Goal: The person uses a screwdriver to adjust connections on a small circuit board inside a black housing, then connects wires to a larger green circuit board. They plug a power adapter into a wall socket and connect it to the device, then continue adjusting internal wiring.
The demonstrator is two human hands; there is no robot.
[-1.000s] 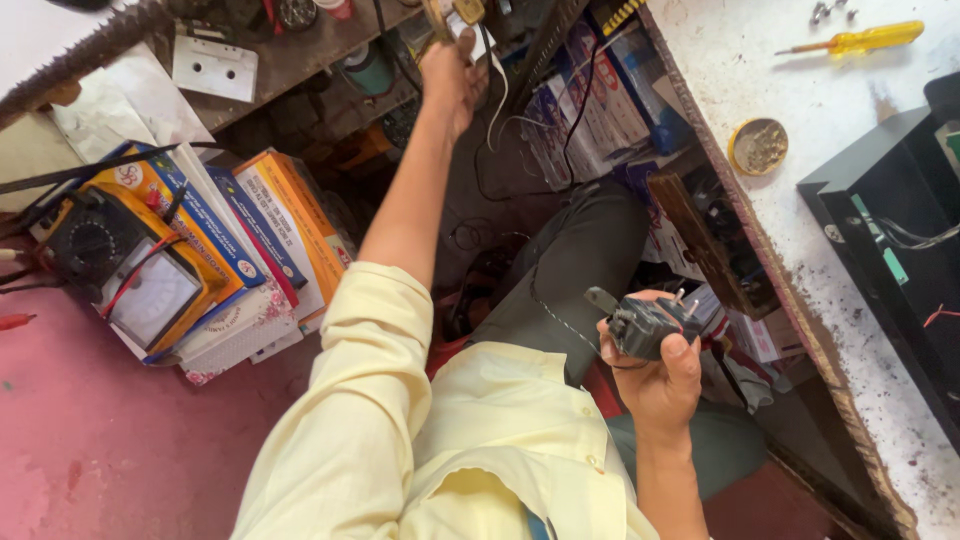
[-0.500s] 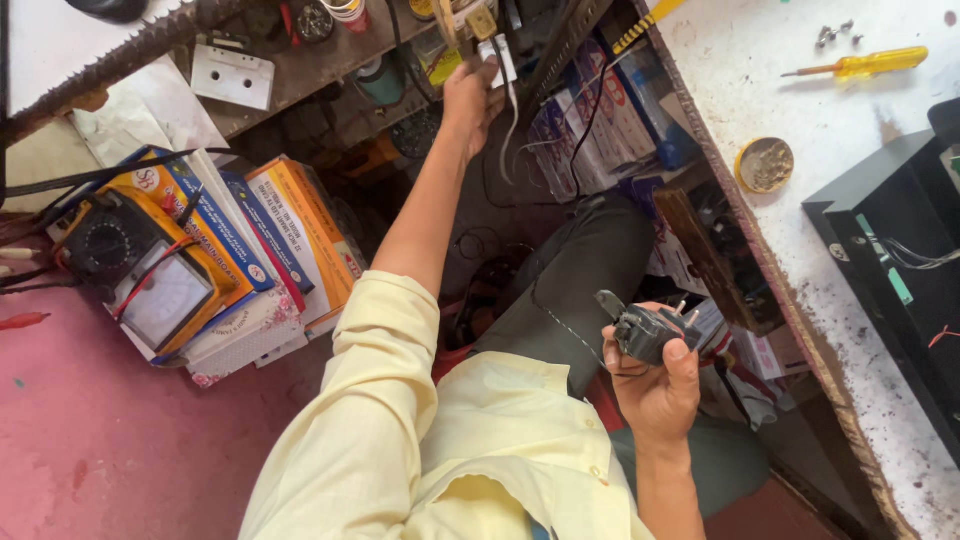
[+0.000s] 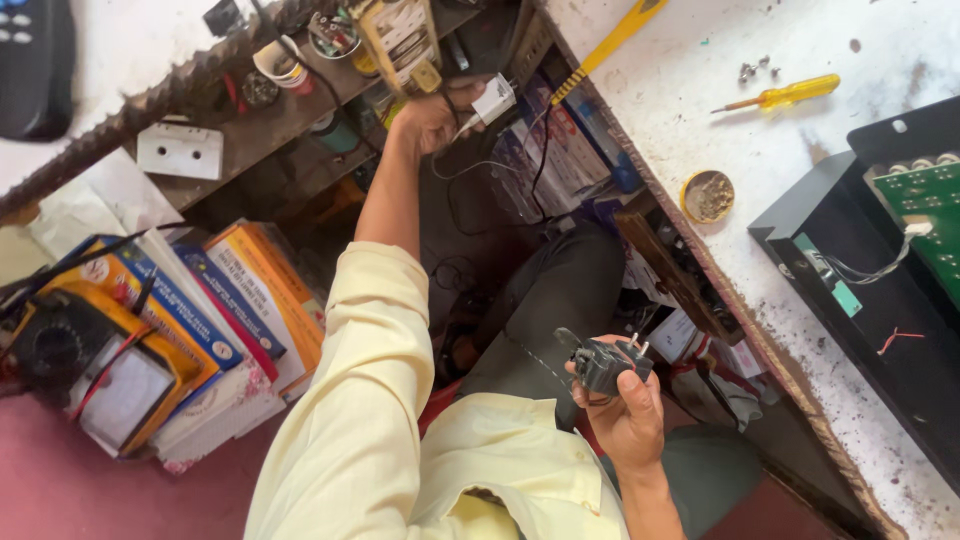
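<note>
Up by the shelf my left hand (image 3: 425, 118) pinches a light, rigid white charger (image 3: 493, 100) by its body, while my right hand (image 3: 628, 415) grips a stiff black plug (image 3: 606, 364).

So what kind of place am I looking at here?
Most likely a small electronics repair bench. An opened black device with a green circuit board lies on the worn white worktop, a yellow screwdriver and loose screws lie beside it, and a yellow multimeter rests against stacked books.
</note>
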